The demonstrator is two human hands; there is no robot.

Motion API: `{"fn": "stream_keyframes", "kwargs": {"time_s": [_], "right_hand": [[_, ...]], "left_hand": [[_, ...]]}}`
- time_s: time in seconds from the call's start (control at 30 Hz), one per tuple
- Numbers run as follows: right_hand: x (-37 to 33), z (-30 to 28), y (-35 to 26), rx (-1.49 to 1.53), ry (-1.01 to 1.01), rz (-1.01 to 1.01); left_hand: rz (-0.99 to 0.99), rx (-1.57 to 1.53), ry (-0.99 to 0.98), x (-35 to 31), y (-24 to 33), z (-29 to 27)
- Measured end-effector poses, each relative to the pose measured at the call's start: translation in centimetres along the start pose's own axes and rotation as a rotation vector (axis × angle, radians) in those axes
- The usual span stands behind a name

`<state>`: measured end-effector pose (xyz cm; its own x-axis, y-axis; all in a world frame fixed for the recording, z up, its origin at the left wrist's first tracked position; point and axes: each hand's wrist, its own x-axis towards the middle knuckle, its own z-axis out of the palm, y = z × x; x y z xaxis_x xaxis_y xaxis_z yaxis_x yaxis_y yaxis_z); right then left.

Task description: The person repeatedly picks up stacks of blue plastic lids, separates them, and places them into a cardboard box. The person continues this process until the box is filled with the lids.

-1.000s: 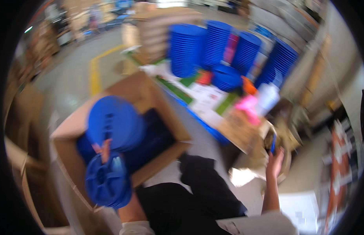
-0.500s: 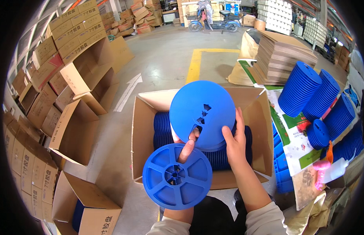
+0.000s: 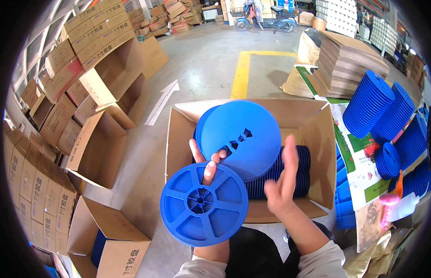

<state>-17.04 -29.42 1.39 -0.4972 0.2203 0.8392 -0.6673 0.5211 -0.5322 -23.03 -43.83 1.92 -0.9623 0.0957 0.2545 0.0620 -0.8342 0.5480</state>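
Observation:
My left hand is closed on a spoked blue plastic reel disc, one finger reaching over its window. Above it, fingertips of the same hand reach into the slot of a solid blue reel disc. Behind that shows the edge of another blue disc. My right hand is raised beside the solid disc's right edge, thumb and fingers apart, holding nothing. Below the discs stands an open cardboard box. Rows of blue reel discs stand on edge in it, partly hidden.
At right, a table carries stacks of blue discs, flat cardboard and a white squeeze bottle. Cartons are piled along the left, with an open box nearer. A parked electric scooter stands far back.
My right hand has come off the solid disc's edge and opened. The discs in my left hand have shifted and tilted, so the disc behind shows more. The whole view has moved slightly.

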Motion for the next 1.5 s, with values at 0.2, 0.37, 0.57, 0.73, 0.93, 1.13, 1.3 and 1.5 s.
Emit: {"fn": "stream_keyframes", "kwargs": {"time_s": [0.2,0.37,0.57,0.73,0.93,1.13,1.3,1.5], "right_hand": [[-2.1,1.7,0.9,0.480,0.048,0.601],[-0.3,0.3,0.6,-0.041,0.105,0.308],[-0.5,-0.7,-2.8,0.060,-0.366,-0.332],[-2.2,0.6,0.6,0.099,0.002,0.465],[-0.8,2.5,-0.9,0.766,0.147,0.746],[1.1,1.4,0.6,0.468,0.089,0.588],[0.5,0.7,0.9,-0.223,-0.027,-0.067],[0.5,0.5,-1.6,0.035,-0.276,-0.301]], "left_hand": [[0.060,0.124,-0.228,1.2,0.1,-2.3],[0.034,0.127,-0.244,1.1,-0.5,-0.6],[-0.072,-0.336,-0.224,0.5,-1.2,-0.4],[-0.125,-0.250,-0.139,-0.2,0.4,-0.4],[-0.098,-0.137,-0.101,-0.7,1.2,1.4],[-0.167,0.006,-0.068,-0.9,1.8,1.8],[-0.146,-0.046,0.054,-1.5,1.3,2.3],[-0.340,-0.874,-0.405,0.7,-0.7,-3.6]]}}
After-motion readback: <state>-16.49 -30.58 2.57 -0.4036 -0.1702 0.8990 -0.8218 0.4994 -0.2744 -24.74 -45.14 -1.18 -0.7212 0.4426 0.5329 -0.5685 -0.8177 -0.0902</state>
